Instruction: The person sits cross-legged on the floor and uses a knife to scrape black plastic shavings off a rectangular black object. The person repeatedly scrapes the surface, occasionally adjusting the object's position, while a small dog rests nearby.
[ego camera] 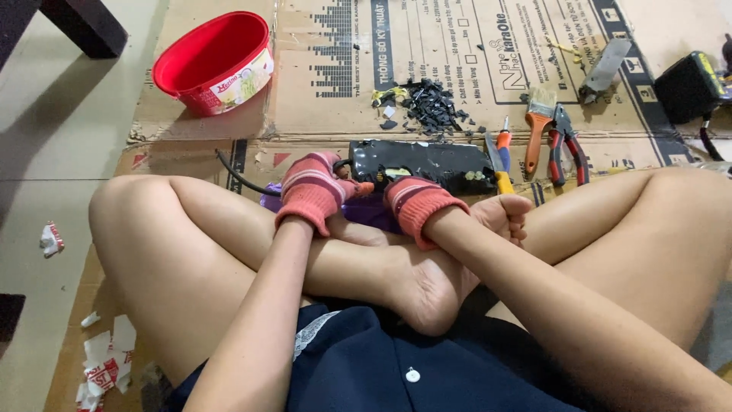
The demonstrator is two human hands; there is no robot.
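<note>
Both gloved hands sit low over crossed legs, at the near edge of a black box (423, 162) lying on the cardboard (320, 53). Left hand (314, 191) is curled, its fingers apparently gripping the box's left end beside a black cable (238, 177). Right hand (414, 200) is bent down at the box; its grip is hidden. Pliers (566, 141), brush (538, 122) and red tub (215, 61) lie beyond.

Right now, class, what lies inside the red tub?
The red tub shows only a bare red inner wall and floor; nothing lies in the part seen. Its near rim hides the front of the floor.
</note>
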